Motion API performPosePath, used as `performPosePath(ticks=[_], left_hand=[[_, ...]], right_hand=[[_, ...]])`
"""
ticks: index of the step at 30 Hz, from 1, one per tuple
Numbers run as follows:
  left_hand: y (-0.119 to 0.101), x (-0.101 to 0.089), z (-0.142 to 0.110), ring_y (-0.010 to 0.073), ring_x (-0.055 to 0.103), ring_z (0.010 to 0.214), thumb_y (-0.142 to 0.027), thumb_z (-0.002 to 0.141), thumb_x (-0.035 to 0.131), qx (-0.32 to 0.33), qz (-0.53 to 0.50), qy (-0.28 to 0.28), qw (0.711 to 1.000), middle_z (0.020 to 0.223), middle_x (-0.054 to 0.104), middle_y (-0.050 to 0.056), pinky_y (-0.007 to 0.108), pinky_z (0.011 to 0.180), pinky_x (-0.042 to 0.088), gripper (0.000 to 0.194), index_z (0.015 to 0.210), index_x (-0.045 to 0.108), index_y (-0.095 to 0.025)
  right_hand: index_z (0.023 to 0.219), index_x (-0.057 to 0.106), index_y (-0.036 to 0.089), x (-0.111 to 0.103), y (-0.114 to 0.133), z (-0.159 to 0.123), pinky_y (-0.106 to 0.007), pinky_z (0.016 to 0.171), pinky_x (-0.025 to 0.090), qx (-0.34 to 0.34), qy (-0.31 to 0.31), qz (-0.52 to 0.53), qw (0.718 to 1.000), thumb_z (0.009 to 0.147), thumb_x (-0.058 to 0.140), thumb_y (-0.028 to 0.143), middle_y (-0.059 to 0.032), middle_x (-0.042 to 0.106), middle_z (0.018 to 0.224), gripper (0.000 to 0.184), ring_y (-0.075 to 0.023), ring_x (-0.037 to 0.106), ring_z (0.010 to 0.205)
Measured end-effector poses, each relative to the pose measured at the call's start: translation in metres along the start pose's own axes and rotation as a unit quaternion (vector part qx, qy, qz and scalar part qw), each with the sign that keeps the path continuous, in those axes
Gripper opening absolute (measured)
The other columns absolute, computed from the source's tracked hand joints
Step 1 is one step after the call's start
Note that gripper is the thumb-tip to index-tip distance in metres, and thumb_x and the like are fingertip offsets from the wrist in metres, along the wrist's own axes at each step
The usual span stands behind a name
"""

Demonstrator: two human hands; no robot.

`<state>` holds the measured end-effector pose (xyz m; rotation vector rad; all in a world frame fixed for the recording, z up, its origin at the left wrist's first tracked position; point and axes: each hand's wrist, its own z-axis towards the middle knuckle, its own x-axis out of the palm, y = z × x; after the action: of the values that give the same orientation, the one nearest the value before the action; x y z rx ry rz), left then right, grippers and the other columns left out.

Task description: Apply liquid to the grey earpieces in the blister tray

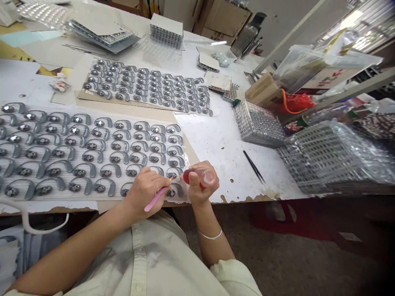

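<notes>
Well, the white desk [222, 156] fills most of the view, with a large stack of clear plastic trays [333, 158] and a smaller stack of clear plastic trays [257, 123] well to the right of the fingers. Two sheets carry rows of parts: the near sheet [61, 198] lies directly beneath and to the left of the fingers, while the far sheet [148, 84] lies straight ahead of them. Each holds several dozen grey hook-shaped pieces with round glittering centres, too many to count exactly, and the hands hide some on the near sheet.

The left hand [145, 191] closes its fingers [151, 176] around one pink-handled tool [156, 198], whose long axis slants from lower left to upper right. Its tip points toward a grey hook-shaped piece [173, 174] at the near sheet's right end, just beside the fingers. The right hand [202, 183] grips one small squeeze bottle [200, 177] with a red end, its long axis nearly level and its nozzle toward that same piece. The right hand is slightly nearer the piece. One pair of black tweezers [253, 166] lies on the desk to the right of the fingers.
</notes>
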<state>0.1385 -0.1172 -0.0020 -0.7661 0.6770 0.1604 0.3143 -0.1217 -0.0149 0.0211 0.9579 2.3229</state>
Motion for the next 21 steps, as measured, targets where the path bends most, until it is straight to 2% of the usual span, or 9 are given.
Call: performPosePath(ticks=[12,21], left_hand=[[0.012,-0.002,-0.003,0.0155,0.064,0.068,-0.016,0.084,0.058,-0.068,-0.060,0.034,0.995,0.074,0.070,0.001,0.032,0.073,0.040,0.009,0.085,0.066,-0.019],[0.019,0.002,-0.005,0.0137,0.065,0.067,-0.019,0.084,0.061,-0.056,-0.071,-0.008,0.996,0.075,0.071,0.000,0.031,0.073,0.042,0.006,0.080,0.065,-0.020]], right_hand=[[0.072,0.055,0.019,0.000,-0.001,-0.004,-0.032,0.057,0.046,0.029,0.013,-0.012,0.999,0.083,0.058,0.033,-0.0013,0.056,0.066,0.018,-0.0153,0.055,0.061],[0.073,0.055,0.019,0.000,0.000,-0.002,-0.031,0.058,0.045,0.021,0.016,0.007,1.000,0.083,0.059,0.030,-0.0011,0.056,0.067,0.015,-0.0152,0.056,0.064]])
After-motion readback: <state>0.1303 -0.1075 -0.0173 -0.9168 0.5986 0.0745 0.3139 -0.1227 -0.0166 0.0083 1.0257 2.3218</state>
